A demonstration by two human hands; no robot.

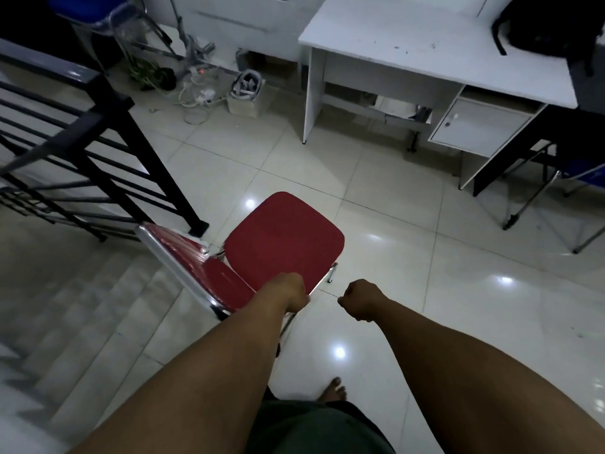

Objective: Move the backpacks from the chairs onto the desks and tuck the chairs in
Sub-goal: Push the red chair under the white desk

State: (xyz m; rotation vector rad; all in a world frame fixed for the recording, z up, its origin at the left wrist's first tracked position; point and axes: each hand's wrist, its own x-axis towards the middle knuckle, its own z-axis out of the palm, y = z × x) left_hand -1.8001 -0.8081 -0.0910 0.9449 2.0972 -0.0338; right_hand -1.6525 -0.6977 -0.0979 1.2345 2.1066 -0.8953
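- A red chair (284,244) is seen on the tiled floor (409,290), near the bottom of the black stair railing (98,152); its padded seat is bare, with a shallow dent in the cushion.
- The red backrest, framed in chrome tubing, is seen to the seat's left, beside the stairs (82,322).
- The seat's near edge is gripped by the left hand (289,291), fingers curled under the rim and knuckles up.
- The right hand (360,303) is held clenched in a loose fist just beside the chair's near right corner; nothing can be made out in it, and no contact with the chair is shown.
- A white desk (425,57) is seen well apart from the chair, across open floor, with a small cabinet door under its right end.
- One black backpack (546,27) is seen lying at the desk's far right corner, a strap trailing over the top.
- Part of a blue folding chair (576,178) is glimpsed at the frame's right edge, beside a darker desk panel; another blue seat (88,8) is seen at the top left.
- Counted: one red chair, one backpack, one white desk fully in view, two blue seats.
- A tangle of cables and a small basket (245,93) are seen on the floor to the left of the desk.
- A bare foot (334,391) is seen on the tiles below the hands.
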